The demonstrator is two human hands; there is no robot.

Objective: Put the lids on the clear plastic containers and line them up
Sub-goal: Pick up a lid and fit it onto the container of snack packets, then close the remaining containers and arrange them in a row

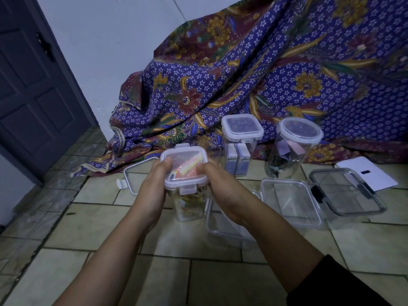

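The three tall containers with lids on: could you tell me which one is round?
The round container on the right, by the patterned cloth; the other two, including the one in hand, have square lids.

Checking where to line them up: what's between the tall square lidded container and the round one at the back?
Nothing stands between the square container and the round container; the head view shows only patterned cloth behind the gap.

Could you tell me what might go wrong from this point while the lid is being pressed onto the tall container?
1. Both hands, left hand and right hand, press on the lid of a tall narrow container; uneven pressure could tip it.
2. An open shallow container sits right beside its base and could be knocked.
3. The front latch looks unclipped, so the lid may not be sealed.
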